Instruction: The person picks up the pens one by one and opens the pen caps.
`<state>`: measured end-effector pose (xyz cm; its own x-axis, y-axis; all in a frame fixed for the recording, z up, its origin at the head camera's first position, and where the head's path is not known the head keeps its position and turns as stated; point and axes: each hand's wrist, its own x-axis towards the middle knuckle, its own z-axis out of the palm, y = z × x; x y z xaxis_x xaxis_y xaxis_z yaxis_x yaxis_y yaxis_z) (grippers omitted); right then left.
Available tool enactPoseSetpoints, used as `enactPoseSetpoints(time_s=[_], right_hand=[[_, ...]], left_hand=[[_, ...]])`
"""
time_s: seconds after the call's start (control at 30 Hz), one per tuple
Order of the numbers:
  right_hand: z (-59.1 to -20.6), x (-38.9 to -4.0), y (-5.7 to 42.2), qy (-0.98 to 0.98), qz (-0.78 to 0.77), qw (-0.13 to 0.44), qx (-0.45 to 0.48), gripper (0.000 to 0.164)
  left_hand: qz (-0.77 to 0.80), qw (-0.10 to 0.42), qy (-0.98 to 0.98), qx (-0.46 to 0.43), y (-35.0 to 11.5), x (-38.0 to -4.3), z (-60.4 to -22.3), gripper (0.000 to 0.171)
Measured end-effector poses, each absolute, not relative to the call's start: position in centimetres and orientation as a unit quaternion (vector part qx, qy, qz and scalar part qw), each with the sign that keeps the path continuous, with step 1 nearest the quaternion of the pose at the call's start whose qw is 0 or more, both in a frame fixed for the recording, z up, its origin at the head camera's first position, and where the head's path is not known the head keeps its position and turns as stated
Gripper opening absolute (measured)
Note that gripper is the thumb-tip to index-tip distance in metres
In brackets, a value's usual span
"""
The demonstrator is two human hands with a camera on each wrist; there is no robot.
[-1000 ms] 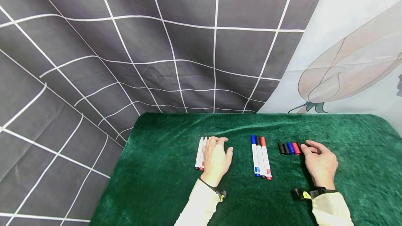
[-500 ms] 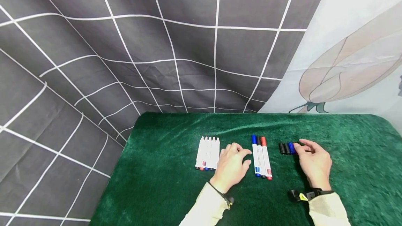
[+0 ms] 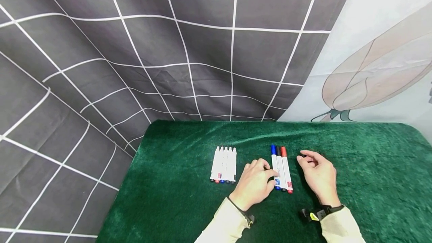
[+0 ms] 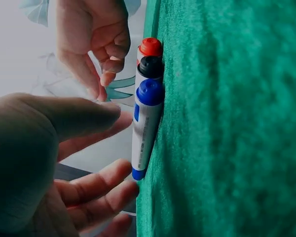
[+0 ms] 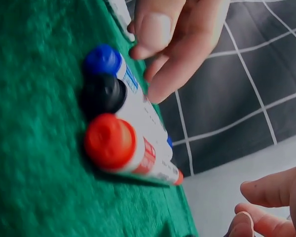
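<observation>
Three capped whiteboard markers lie side by side on the green cloth: a blue one [image 3: 274, 160], a black one [image 3: 279, 164] and a red one [image 3: 285, 168]. My left hand [image 3: 254, 185] is at their left side, its thumb and fingers parted and reaching over the blue marker's lower end. In the left wrist view those fingers stand around the blue marker [image 4: 147, 126] without gripping it. To the right of the red marker hovers my right hand [image 3: 318, 175], fingers loosely bent and nothing visible between them. It covers the loose marker caps, leaving only dark bits at its edges.
Several uncapped white markers [image 3: 224, 164] lie in a neat row left of my left hand, coloured ends toward me. Green velvet cloth [image 3: 168, 183] covers the table. Behind it hangs a dark curtain with a white grid [image 3: 202, 48].
My left hand has moved right, off the uncapped markers and over to the capped ones. The right hand has slid left across the row of loose caps, now hiding them.
</observation>
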<state>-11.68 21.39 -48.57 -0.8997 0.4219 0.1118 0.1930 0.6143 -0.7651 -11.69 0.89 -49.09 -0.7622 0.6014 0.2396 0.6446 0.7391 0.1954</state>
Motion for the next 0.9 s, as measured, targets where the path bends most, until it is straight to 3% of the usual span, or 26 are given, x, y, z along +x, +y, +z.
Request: enactPoseSetpoints(time_s=[0.2, 0.4, 0.6, 0.9], right_hand=[[-48.3, -11.4, 20.8, -0.890, 0.406, 0.160, -0.132, 0.022], [-48.1, -11.3, 20.6, -0.889, 0.408, 0.166, -0.126, 0.022], [-48.0, -11.3, 20.4, -0.887, 0.415, 0.163, -0.118, 0.022], [-48.0, -11.2, 20.2, -0.893, 0.410, 0.150, -0.106, 0.022]], left_hand=[[-0.136, 0.044, -0.923, -0.357, 0.8, -11.8, -49.0, 0.019], [-0.134, 0.055, -0.926, -0.349, 0.6, -11.8, -49.0, 0.013], [-0.140, 0.063, -0.942, -0.299, 0.2, -11.9, -49.0, 0.009], [-0.124, 0.092, -0.969, -0.195, -0.1, -12.1, -49.3, 0.023]])
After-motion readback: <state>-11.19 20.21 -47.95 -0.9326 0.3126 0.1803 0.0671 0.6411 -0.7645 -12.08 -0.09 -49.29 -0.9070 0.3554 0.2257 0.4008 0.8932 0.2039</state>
